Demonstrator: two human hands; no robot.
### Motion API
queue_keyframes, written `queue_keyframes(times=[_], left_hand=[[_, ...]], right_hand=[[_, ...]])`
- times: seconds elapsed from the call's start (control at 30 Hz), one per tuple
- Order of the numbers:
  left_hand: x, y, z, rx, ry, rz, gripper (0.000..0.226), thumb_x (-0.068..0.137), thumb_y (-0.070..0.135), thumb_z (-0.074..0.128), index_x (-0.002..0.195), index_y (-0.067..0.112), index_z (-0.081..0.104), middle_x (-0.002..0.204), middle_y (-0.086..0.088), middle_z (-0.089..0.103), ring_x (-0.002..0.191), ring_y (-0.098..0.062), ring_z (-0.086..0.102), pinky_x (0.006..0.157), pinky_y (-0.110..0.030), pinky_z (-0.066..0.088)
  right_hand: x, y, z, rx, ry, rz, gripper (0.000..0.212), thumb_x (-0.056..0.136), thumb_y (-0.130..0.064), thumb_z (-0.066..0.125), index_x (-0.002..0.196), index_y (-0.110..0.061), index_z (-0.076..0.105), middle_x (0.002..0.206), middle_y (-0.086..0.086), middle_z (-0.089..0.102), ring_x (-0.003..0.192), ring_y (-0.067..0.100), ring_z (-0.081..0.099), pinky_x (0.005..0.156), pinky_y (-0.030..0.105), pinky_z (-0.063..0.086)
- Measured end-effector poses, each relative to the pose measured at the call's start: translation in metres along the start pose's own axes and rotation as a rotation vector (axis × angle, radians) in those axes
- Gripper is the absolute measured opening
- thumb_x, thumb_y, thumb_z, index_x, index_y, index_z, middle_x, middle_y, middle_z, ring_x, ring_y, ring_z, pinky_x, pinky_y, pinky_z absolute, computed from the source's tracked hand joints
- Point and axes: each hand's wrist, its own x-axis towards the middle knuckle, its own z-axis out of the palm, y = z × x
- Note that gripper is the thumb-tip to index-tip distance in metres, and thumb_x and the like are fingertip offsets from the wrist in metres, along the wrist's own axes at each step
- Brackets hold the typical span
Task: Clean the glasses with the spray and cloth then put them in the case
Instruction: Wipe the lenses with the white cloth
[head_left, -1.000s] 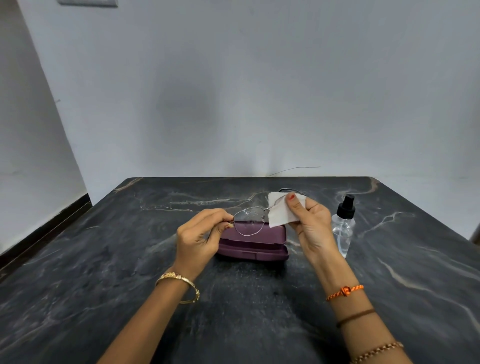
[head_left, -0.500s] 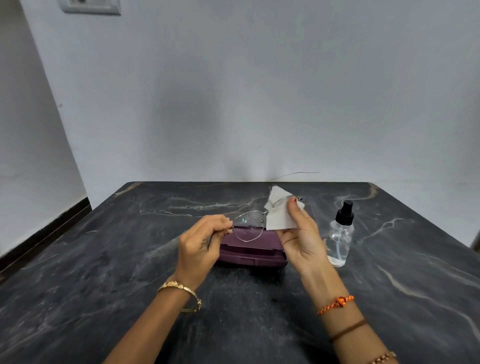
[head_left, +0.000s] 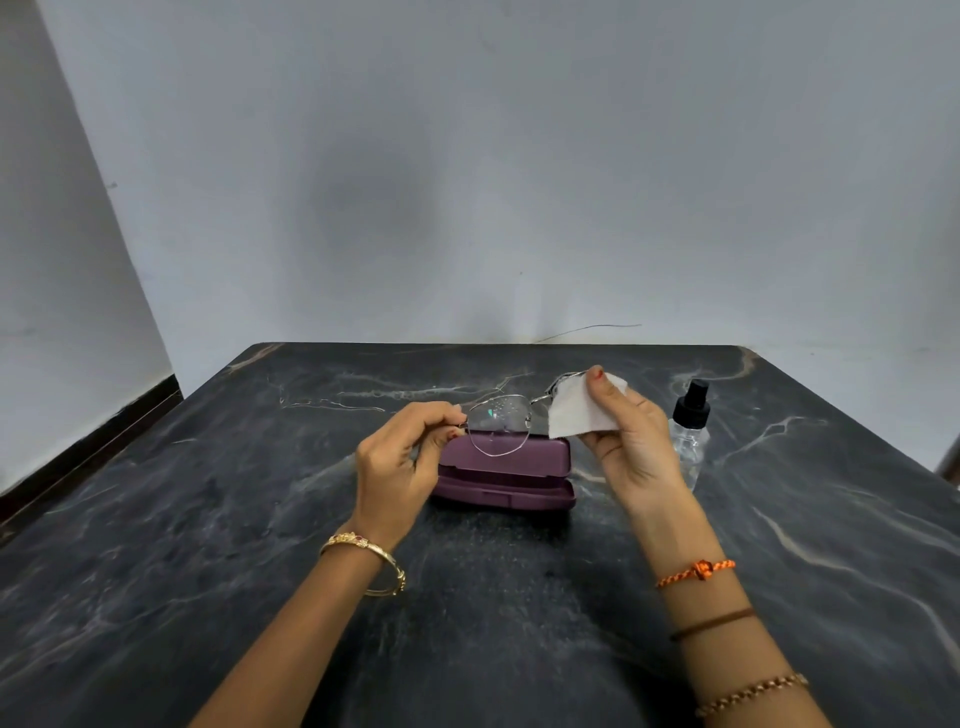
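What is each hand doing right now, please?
Left hand: pinching the glasses at the frame's end.
Right hand: pinching the cloth over the other lens.

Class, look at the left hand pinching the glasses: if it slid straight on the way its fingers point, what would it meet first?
The left hand points right, along the glasses. It would probably meet the white cloth held by the right hand first, though depth is unclear.

a dark marble counter (head_left: 208, 519) with pale veins meets a plain grey-white wall (head_left: 467, 182). a second wall (head_left: 52, 286) stands at left with a dark skirting (head_left: 88, 447) along its foot. soft, even light.
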Motion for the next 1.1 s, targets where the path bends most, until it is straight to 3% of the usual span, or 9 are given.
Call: queue_keyframes(times=[0.2, 0.37, 0.5, 0.67, 0.77, 0.83, 0.97, 1.1], left_hand=[[-0.001, -0.002, 0.0, 0.005, -0.001, 0.075, 0.011, 0.072, -0.011, 0.063, 0.083, -0.01, 0.065, 0.086, -0.009, 0.064, 0.086, -0.014, 0.062, 0.081, -0.011, 0.05], [-0.002, -0.003, 0.001, 0.009, -0.017, 0.098, 0.014, 0.067, -0.02, 0.059, 0.078, -0.013, 0.065, 0.086, -0.01, 0.063, 0.085, -0.015, 0.063, 0.08, -0.01, 0.05], [0.0, -0.006, -0.003, 0.026, 0.022, 0.079, 0.01, 0.077, -0.007, 0.057, 0.081, -0.01, 0.065, 0.087, -0.01, 0.064, 0.085, -0.014, 0.062, 0.081, -0.011, 0.05], [0.002, -0.009, -0.006, 0.058, 0.067, 0.059, 0.016, 0.071, -0.018, 0.057, 0.081, -0.01, 0.065, 0.087, -0.01, 0.064, 0.084, -0.014, 0.062, 0.081, -0.011, 0.05], [0.001, -0.007, -0.002, 0.066, 0.03, 0.095, 0.018, 0.068, -0.02, 0.058, 0.081, -0.011, 0.065, 0.086, -0.009, 0.063, 0.085, -0.015, 0.062, 0.083, -0.009, 0.048], [0.0, -0.007, -0.002, 0.075, 0.009, 0.116, 0.019, 0.066, -0.022, 0.058, 0.08, -0.011, 0.065, 0.084, -0.013, 0.065, 0.085, -0.016, 0.062, 0.083, -0.01, 0.049], [0.001, -0.01, -0.005, 0.092, 0.022, 0.125, 0.013, 0.071, -0.017, 0.059, 0.08, -0.011, 0.066, 0.083, -0.017, 0.068, 0.086, -0.018, 0.063, 0.082, -0.017, 0.052], [-0.001, -0.009, -0.004, 0.099, 0.005, 0.189, 0.01, 0.075, -0.009, 0.057, 0.079, -0.01, 0.066, 0.081, -0.017, 0.068, 0.085, -0.018, 0.063, 0.082, -0.016, 0.052]], right_hand=[[0.001, 0.011, 0.009, 0.178, 0.049, 0.042, 0.007, 0.083, -0.016, 0.058, 0.08, -0.009, 0.06, 0.061, -0.001, 0.073, 0.059, 0.008, 0.07, 0.055, 0.021, 0.058], [0.0, 0.021, 0.007, 0.016, 0.011, -0.026, 0.021, 0.062, -0.02, 0.067, 0.08, -0.011, 0.064, 0.063, -0.003, 0.073, 0.063, 0.006, 0.069, 0.053, 0.019, 0.056], [0.0, 0.013, 0.001, -0.19, -0.126, -0.082, 0.016, 0.06, -0.026, 0.067, 0.071, -0.014, 0.071, 0.064, -0.003, 0.074, 0.061, 0.006, 0.069, 0.051, 0.016, 0.054], [0.001, 0.005, -0.003, -0.328, -0.127, -0.097, 0.02, 0.072, -0.031, 0.061, 0.066, -0.014, 0.069, 0.059, -0.006, 0.072, 0.058, 0.001, 0.066, 0.05, 0.014, 0.053], [0.001, 0.01, 0.001, -0.202, -0.044, -0.063, 0.031, 0.086, -0.029, 0.054, 0.064, -0.014, 0.069, 0.059, -0.006, 0.072, 0.056, 0.002, 0.067, 0.049, 0.017, 0.054], [0.001, 0.015, 0.004, -0.091, 0.02, -0.031, 0.026, 0.087, -0.032, 0.053, 0.072, -0.015, 0.065, 0.058, -0.008, 0.071, 0.055, 0.001, 0.065, 0.05, 0.017, 0.054], [0.0, 0.026, 0.009, -0.084, 0.048, -0.021, 0.021, 0.075, -0.036, 0.063, 0.069, -0.016, 0.066, 0.059, -0.008, 0.071, 0.056, 0.002, 0.065, 0.05, 0.016, 0.053], [0.0, 0.028, 0.007, -0.149, -0.016, -0.05, 0.021, 0.06, -0.034, 0.066, 0.073, -0.017, 0.067, 0.06, -0.007, 0.072, 0.06, 0.003, 0.067, 0.054, 0.016, 0.054]])
